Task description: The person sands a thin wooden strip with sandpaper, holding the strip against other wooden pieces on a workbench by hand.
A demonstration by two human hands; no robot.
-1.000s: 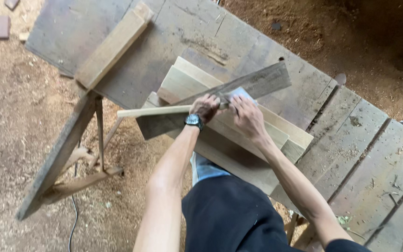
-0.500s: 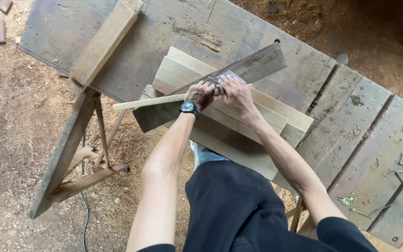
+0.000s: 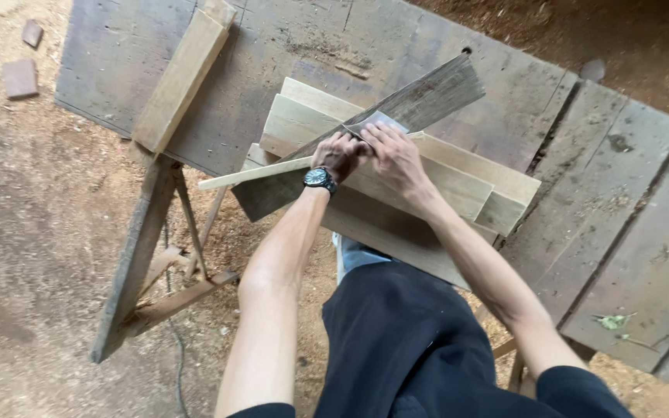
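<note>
While both arms reach far over the worktop (image 3: 296,46), the left hand (image 3: 337,155) has its grip closed on a thin wood strip (image 3: 253,173) jutting left past the worktop's near edge. Just right, touching it, the right hand (image 3: 396,159) presses flat, fingers open, on stacked pale boards (image 3: 458,174) crossing a grey plank (image 3: 427,97).

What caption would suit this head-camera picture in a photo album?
Both hands, left hand and right hand, press a grey sheet against stacked pale boards on a weathered workbench.
</note>
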